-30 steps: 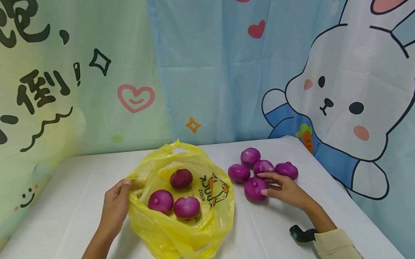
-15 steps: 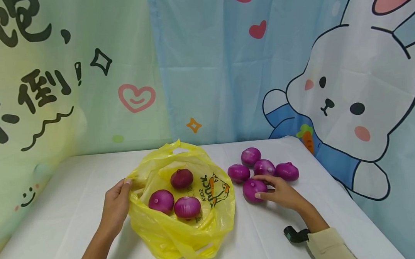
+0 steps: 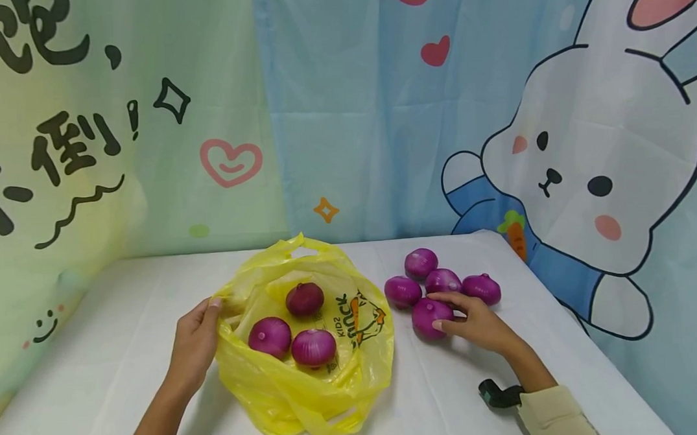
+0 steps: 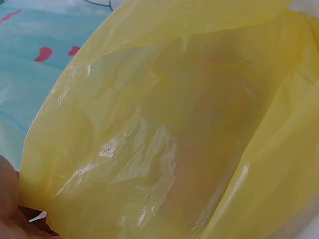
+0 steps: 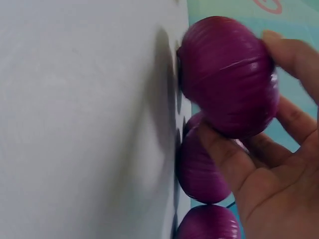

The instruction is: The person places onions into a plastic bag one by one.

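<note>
My left hand (image 3: 193,341) pinches the left edge of a yellow plastic bag (image 3: 257,403), which lies with its mouth spread wide. Inside it sit three red onions, one darker onion (image 3: 305,300) behind and two brighter ones in front. To the right of the bag, my right hand (image 3: 478,325) grips the nearest red onion (image 3: 427,318) of a loose cluster, thumb on the near side and fingers over the far side. The right wrist view shows that onion (image 5: 229,77) between thumb and fingers. Yellow plastic (image 4: 149,129) fills most of the left wrist view.
Several other red onions (image 3: 442,281) stand close behind the gripped one on the white tabletop (image 3: 125,318). A printed cloth backdrop (image 3: 334,147) with a rabbit rises along the table's back and right edges. Dark wrist cameras (image 3: 499,394) sit on both wrists.
My right hand has shifted slightly left and closed further round the front onion, which has barely moved. The left hand and bag have stayed in place.
</note>
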The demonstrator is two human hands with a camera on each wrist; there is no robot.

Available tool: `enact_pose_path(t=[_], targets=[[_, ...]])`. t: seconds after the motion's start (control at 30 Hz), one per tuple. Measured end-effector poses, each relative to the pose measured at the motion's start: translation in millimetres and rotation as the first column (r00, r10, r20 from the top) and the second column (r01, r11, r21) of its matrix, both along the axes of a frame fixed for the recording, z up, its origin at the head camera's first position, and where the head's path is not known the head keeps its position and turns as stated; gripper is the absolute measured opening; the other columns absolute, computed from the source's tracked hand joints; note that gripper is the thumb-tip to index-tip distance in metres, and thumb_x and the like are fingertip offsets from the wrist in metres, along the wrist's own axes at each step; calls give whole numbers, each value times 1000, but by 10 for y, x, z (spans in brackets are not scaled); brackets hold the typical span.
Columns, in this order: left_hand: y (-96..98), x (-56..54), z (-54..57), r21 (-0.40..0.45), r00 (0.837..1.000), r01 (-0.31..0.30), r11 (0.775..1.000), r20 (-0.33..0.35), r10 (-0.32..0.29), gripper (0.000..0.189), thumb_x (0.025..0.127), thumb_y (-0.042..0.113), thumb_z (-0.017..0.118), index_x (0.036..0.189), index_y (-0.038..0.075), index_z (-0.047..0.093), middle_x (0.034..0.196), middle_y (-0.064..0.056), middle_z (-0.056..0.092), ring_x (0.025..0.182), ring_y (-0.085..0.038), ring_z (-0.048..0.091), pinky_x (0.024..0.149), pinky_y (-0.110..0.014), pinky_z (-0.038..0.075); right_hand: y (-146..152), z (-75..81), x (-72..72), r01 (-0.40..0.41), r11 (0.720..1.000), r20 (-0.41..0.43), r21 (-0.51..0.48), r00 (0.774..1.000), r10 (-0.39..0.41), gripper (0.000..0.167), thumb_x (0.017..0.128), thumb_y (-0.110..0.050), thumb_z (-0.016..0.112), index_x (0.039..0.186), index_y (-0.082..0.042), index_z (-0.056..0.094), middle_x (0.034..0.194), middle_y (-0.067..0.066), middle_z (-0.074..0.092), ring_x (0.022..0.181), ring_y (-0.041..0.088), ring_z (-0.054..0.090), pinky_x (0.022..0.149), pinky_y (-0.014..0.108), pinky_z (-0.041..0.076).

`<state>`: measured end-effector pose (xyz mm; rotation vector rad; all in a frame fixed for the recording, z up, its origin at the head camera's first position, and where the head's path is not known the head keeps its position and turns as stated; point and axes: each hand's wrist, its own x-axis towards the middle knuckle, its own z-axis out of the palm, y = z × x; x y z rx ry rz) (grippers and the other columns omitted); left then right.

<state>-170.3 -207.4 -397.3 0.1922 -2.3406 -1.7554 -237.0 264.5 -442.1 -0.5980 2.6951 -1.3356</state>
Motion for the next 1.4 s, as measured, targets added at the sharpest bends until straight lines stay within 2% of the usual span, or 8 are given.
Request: enact_pose_path(t=[0.13,0.3,0.43,0.63,0.87,1.1,1.23,1.4], targets=[[-13,1,7,12,1000,4,1000,-8,-4,47,106,37,39,115,-4,61,82,-9,57,64,-11,54,59,-24,48,6,54,-3,-18,998,-47,-52,999,16,50,87,-14,74,135,-8,57,136,18,51,122,40,49,88,40,52],[-25,-8,2,21,1000,7,1000,5,-7,47,106,37,38,120,-3,60,89,-13,59,67,-10,55,61,-23,49,-15,156,7,-7,997,-37,-81,999,4,51,88,-14,73,137,-9,56,139,20,48,125,42,46,86,37,52],[-17,-13,4,19,1000,9,1000,19,-9,48,106,37,38,124,-2,59,99,-19,58,70,-10,55,63,-22,49,-61,262,28,29,997,-31,-70,999,-32,54,89,-18,73,139,-12,55,142,22,45,126,45,45,84,40,53],[-12,-13,7,16,1000,11,1000,17,-11,49,106,37,37,124,-2,59,100,-19,59,70,-10,55,63,-22,49,-205,431,5,58,995,-14,-78,998,-60,56,89,-22,73,141,-15,52,146,22,41,128,45,43,84,45,52],[-16,-6,-5,24,1000,12,1000,5,-12,48,106,37,38,120,-3,60,86,-13,59,65,-10,55,59,-23,49,-358,578,-35,16,989,17,-149,1000,-13,59,88,-19,74,142,-18,52,148,20,37,130,45,41,83,46,53],[-13,4,-8,13,1000,16,1000,12,-16,48,106,37,38,124,-2,59,94,-18,59,67,-10,56,61,-23,50,-528,651,-69,-41,979,0,-199,999,42,56,88,-17,74,140,-17,53,144,14,45,128,39,45,88,43,51],[-15,5,-3,8,1000,4,1000,9,-4,48,106,37,38,122,-2,60,92,-17,59,66,-10,55,60,-23,49,-646,711,-108,-77,973,-22,-218,997,74,54,87,-16,74,138,-17,55,140,11,49,124,36,50,87,41,52],[-12,4,-2,4,1000,11,1000,15,-11,48,106,38,38,124,-1,60,91,-14,59,67,-11,55,61,-24,49,-796,779,-131,-127,949,-34,-287,992,122,53,87,-13,73,138,-15,56,138,10,51,120,36,52,86,39,53]])
